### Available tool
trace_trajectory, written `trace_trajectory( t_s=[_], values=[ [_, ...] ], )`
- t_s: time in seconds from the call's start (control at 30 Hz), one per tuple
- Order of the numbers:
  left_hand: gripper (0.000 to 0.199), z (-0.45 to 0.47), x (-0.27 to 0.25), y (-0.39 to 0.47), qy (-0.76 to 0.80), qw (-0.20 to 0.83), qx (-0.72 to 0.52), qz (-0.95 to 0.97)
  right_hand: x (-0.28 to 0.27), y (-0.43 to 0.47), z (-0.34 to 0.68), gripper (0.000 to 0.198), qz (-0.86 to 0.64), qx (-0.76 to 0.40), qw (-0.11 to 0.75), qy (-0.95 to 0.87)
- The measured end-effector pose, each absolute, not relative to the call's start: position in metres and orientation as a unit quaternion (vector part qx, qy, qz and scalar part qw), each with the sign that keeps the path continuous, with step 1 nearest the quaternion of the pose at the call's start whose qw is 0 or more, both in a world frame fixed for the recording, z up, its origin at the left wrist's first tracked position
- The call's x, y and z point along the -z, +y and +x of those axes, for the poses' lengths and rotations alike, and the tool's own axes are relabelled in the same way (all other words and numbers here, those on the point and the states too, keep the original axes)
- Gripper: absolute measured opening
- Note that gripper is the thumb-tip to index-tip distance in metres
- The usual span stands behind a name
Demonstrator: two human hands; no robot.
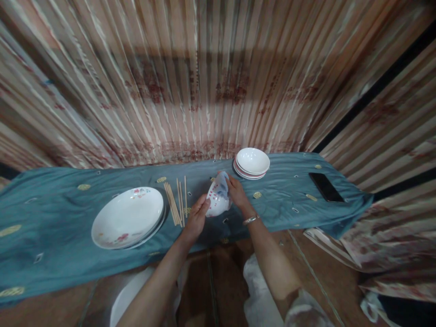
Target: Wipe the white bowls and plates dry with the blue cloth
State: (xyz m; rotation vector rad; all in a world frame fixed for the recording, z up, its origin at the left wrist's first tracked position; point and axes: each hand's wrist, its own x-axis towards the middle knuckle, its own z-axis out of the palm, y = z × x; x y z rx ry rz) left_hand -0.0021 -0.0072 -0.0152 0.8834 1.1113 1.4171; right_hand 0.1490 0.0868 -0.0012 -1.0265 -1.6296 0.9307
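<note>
A white bowl with small red marks [214, 207] is held tilted above the cloth-covered table. My left hand [198, 211] grips its left rim, thumb on the near side. On the other side, my right hand [236, 190] is closed on a pale blue-grey cloth [222, 181], which lies against the bowl's rim and side. A bracelet circles my right wrist. Just left of my left hand lie several wooden chopsticks [173, 204]. Beyond my right hand stands a stack of white bowls [252, 161].
Large white plates with floral decoration [129, 218] are stacked on the left of the table. A black phone [326, 187] lies near the right end of the teal tablecloth [279, 213]. Pleated curtains [211, 91] hang behind and to the right.
</note>
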Motion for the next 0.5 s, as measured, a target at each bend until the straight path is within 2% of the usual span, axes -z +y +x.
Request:
trace_trajectory(
  t_s=[0.2, 0.37, 0.5],
  values=[
    [0.03, -0.002, 0.011, -0.004, 0.439, 0.563, -0.619, 0.327, 0.04, 0.102, 0.148, 0.033, -0.396, -0.522, 0.521, -0.547],
    [0.022, -0.004, 0.006, 0.007, 0.398, 0.582, -0.683, 0.194, 0.061, 0.093, 0.127, 0.039, -0.42, -0.532, 0.541, -0.498],
    [0.012, -0.01, 0.003, 0.014, 0.401, 0.595, -0.686, 0.119, 0.068, 0.086, 0.119, 0.038, -0.432, -0.516, 0.553, -0.491]
  ],
)
